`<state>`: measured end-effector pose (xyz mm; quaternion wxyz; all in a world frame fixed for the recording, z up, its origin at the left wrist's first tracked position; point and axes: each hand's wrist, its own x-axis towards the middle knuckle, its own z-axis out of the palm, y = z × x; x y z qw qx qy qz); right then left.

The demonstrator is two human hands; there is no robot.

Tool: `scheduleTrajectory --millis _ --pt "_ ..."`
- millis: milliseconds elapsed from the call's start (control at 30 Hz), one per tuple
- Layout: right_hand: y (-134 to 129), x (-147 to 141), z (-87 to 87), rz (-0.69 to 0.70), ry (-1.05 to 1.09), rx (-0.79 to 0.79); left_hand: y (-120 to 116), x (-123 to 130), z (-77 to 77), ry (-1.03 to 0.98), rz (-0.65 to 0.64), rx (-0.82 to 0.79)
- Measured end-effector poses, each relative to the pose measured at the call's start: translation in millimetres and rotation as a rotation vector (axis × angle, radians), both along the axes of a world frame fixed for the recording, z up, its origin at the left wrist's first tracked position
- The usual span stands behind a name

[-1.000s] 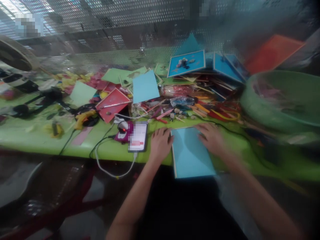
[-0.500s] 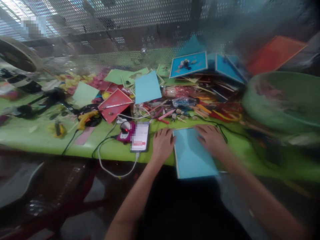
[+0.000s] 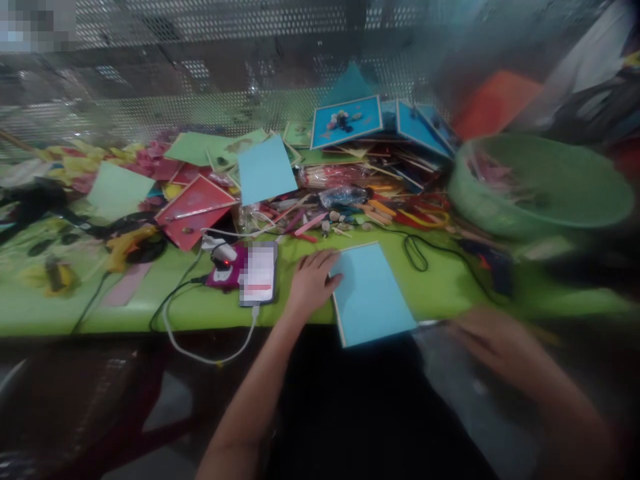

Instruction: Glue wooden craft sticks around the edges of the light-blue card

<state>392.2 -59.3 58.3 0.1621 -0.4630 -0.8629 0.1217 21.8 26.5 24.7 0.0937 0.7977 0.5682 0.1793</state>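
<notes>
A light blue rectangular board point(image 3: 373, 293) with a pale edge lies on the green table in front of me, its near end overhanging the front edge. My left hand point(image 3: 314, 283) rests at its upper left side, fingers stretched out on the tabletop and thumb against the board's edge. My right hand point(image 3: 493, 343) is off the board, low at the table's front edge, and smeared by motion. Its fingers point toward a thin whitish strip point(image 3: 431, 323) beside the board's near right corner. Whether it grips anything is not clear.
Left of the board lie a phone point(image 3: 261, 273) on a white cable and a purple power socket point(image 3: 225, 270). Behind are a loose blue sheet point(image 3: 267, 170), a red panel point(image 3: 195, 210) and sticks. To the right stand a green basin point(image 3: 545, 213) and a dark glue gun point(image 3: 493, 263).
My right hand has left the board's upper right side and moved down and right to the table edge. My left hand stays at the board's left side. The view has shifted right.
</notes>
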Motion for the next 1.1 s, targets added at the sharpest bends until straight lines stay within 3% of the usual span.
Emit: scheduleTrajectory --millis 133,400,600,767,900,1100 --pt "-7 -3 14.0 -0.078 0.001 0.087 -3 1 1.4 0.035 0.02 0.011" --pt "9 -53 -33.1 0.068 -0.051 0.153 -30 -7 8.3 0.078 0.155 0.054" --pt "44 -46 -46.3 0.022 -0.013 0.205 -63 -21 11.0 0.061 0.235 0.038" --pt "84 -46 -53.5 -0.031 0.014 0.243 -79 -21 13.8 -0.017 0.203 -0.033" --pt "105 -50 -56.6 -0.095 -0.001 0.294 -75 -20 16.7 -0.094 0.154 -0.057" --pt "112 -48 -60.7 -0.069 -0.016 0.357 -39 -17 11.1 -0.075 0.083 0.043"
